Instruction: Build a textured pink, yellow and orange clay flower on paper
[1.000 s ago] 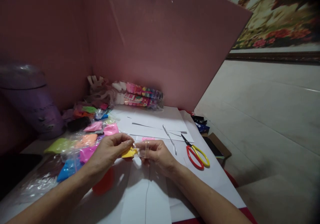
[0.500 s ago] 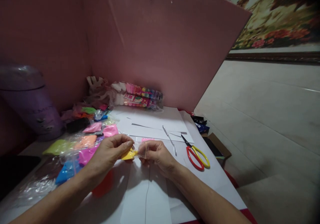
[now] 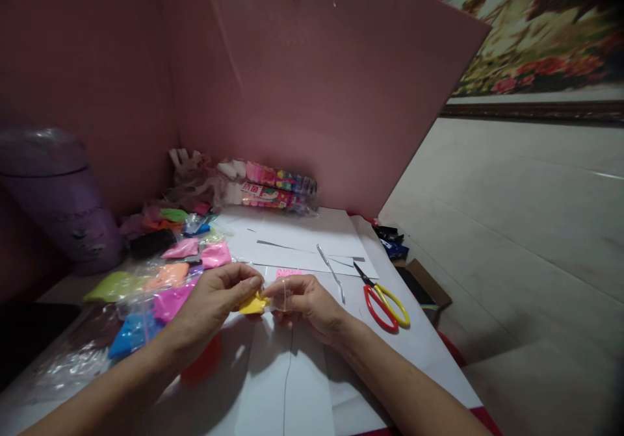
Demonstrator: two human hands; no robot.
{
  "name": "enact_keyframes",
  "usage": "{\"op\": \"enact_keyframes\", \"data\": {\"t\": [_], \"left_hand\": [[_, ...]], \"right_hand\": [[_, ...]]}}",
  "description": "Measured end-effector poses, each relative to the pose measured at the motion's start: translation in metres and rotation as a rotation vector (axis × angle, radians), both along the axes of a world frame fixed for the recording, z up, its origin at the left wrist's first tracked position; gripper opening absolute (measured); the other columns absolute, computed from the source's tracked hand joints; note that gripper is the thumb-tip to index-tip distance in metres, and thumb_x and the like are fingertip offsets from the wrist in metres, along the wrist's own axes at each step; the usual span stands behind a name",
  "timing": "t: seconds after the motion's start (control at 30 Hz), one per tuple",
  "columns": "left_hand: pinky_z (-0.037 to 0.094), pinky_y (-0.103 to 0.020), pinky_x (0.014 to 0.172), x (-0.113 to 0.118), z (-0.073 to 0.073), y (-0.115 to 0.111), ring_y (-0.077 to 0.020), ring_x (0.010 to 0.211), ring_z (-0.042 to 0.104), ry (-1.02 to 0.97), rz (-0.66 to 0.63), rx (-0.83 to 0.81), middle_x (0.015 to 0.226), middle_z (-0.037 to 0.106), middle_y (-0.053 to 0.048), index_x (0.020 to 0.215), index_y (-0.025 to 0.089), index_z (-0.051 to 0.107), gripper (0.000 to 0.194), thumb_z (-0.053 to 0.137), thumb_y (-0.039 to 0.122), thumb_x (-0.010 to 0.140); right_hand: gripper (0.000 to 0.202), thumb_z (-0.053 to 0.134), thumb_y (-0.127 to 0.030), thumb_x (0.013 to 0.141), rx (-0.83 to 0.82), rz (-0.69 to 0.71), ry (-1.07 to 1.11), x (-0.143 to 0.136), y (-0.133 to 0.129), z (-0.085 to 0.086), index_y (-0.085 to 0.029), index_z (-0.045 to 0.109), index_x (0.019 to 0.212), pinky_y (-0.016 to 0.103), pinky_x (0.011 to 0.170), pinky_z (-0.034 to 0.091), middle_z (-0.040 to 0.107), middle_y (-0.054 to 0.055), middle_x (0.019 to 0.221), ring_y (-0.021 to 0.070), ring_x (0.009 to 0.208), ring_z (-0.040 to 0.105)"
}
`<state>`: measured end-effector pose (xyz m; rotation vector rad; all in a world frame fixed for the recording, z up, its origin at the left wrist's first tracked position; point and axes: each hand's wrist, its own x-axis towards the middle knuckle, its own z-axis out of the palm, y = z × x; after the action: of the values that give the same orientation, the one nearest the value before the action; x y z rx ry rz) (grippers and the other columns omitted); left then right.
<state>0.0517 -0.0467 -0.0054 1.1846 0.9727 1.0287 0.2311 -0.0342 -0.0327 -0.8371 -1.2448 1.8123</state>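
Note:
A yellow clay packet (image 3: pixel 252 303) in clear plastic is held above the white table, near the middle of the view. My left hand (image 3: pixel 225 293) pinches its left side between thumb and fingers. From the right, my right hand (image 3: pixel 303 301) grips the clear plastic end, its index fingertip reaching to the yellow clay. Beneath both hands lies a white sheet (image 3: pixel 287 384) with a dark curved line. Just behind the right hand, a small pink textured piece (image 3: pixel 288 272) is partly hidden.
Scissors (image 3: pixel 385 306) with red and yellow handles and a silver tool (image 3: pixel 332 273) lie right. Colourful clay packets (image 3: pixel 168 277) spread left, beside a purple bottle (image 3: pixel 73 208). A bag of coloured clay (image 3: pixel 268 189) stands at the back. Something red (image 3: pixel 202 361) lies below my left wrist.
My right index finger has extended left onto the yellow clay. The packet has shifted very slightly to the right; everything else is unchanged.

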Motion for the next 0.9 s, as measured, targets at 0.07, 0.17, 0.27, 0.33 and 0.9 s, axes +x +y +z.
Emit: {"op": "enact_keyframes", "data": {"t": [0.07, 0.17, 0.27, 0.33, 0.9], "left_hand": [[0.04, -0.019, 0.052, 0.0, -0.001, 0.001, -0.0101, 0.056, 0.053, 0.011, 0.013, 0.014, 0.062, 0.061, 0.002, 0.071, 0.015, 0.063, 0.023, 0.07, 0.037, 0.073], [0.04, -0.019, 0.051, -0.001, -0.001, 0.002, -0.0096, 0.055, 0.052, 0.013, 0.031, 0.018, 0.061, 0.06, 0.003, 0.071, 0.015, 0.063, 0.024, 0.071, 0.038, 0.073], [0.047, -0.023, 0.057, -0.002, 0.0, 0.004, -0.0124, 0.061, 0.059, -0.015, 0.046, 0.002, 0.07, 0.064, 0.002, 0.079, 0.017, 0.063, 0.024, 0.071, 0.039, 0.073], [0.051, -0.027, 0.061, -0.003, -0.001, 0.004, -0.0147, 0.065, 0.063, -0.029, 0.038, -0.011, 0.078, 0.066, 0.001, 0.09, 0.019, 0.061, 0.028, 0.071, 0.04, 0.074], [0.052, -0.027, 0.055, -0.005, 0.0, 0.004, -0.017, 0.058, 0.066, -0.06, -0.087, -0.089, 0.068, 0.066, 0.0, 0.115, 0.017, 0.046, 0.058, 0.077, 0.029, 0.067]], "right_hand": [[0.016, 0.072, -0.018, 0.062, 0.008, 0.008, -0.004, 0.0, -0.001, 0.001, -0.014, 0.074, 0.078, 0.021, 0.046, 0.037, 0.058, -0.001, 0.056, 0.0084, 0.047, 0.049], [0.011, 0.073, -0.022, 0.064, 0.037, -0.022, -0.014, -0.003, -0.003, 0.004, -0.015, 0.071, 0.071, 0.021, 0.045, 0.036, 0.056, -0.002, 0.053, 0.0085, 0.046, 0.049], [0.008, 0.071, -0.023, 0.065, 0.133, -0.132, -0.032, -0.007, -0.005, 0.006, -0.015, 0.071, 0.067, 0.021, 0.043, 0.036, 0.055, -0.002, 0.052, 0.0073, 0.043, 0.046], [0.009, 0.069, -0.022, 0.066, 0.195, -0.216, -0.048, -0.009, -0.006, 0.007, -0.016, 0.074, 0.07, 0.021, 0.043, 0.036, 0.053, -0.003, 0.052, 0.007, 0.042, 0.045], [0.014, 0.073, -0.02, 0.067, 0.343, -0.308, -0.154, -0.01, -0.007, 0.007, -0.022, 0.078, 0.08, 0.021, 0.04, 0.034, 0.056, 0.001, 0.074, 0.0057, 0.048, 0.045]]}}
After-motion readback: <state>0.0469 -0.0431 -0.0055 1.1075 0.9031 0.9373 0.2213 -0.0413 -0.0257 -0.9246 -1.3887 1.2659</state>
